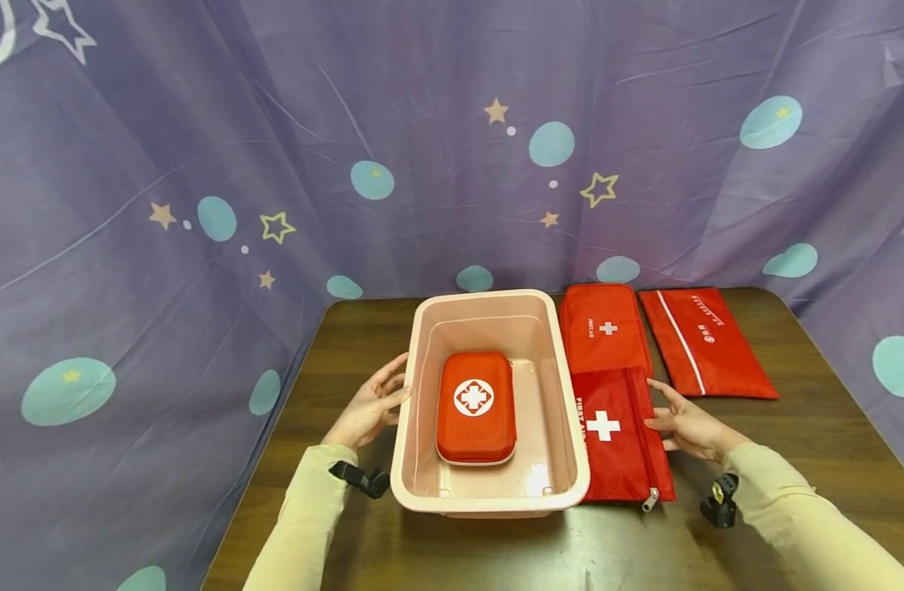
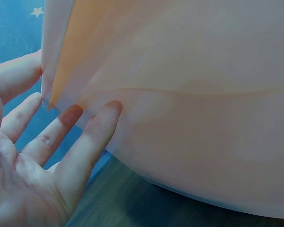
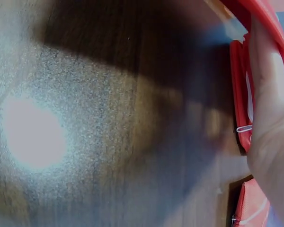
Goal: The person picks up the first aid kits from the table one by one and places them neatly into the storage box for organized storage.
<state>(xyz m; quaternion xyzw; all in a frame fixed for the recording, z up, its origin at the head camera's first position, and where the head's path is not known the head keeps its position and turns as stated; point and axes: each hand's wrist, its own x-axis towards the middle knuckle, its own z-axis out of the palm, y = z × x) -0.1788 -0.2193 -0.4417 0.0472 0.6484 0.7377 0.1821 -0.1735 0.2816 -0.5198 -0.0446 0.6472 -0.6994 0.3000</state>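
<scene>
A pale pink plastic bin (image 1: pixel 529 484) stands near the middle of the table. Inside it lies a hard red first aid case (image 1: pixel 475 439) with a white cross badge. At the bin's left side is my left hand (image 1: pixel 366 412), its fingers fairly straight and touching the outer wall, as the left wrist view also shows. My right hand (image 1: pixel 691 427) pinches the right edge of a red zippered first aid pouch (image 1: pixel 614 468), with fingers reaching under it in the right wrist view. The bin's right rim hides the pouch's left edge.
Behind the held pouch lies another red first aid bag (image 1: pixel 595 304). A flat red pouch with a white stripe (image 1: pixel 725 345) rests at the back right of the wooden table (image 1: pixel 348 328). A purple patterned curtain (image 1: pixel 437 238) hangs along the back and sides.
</scene>
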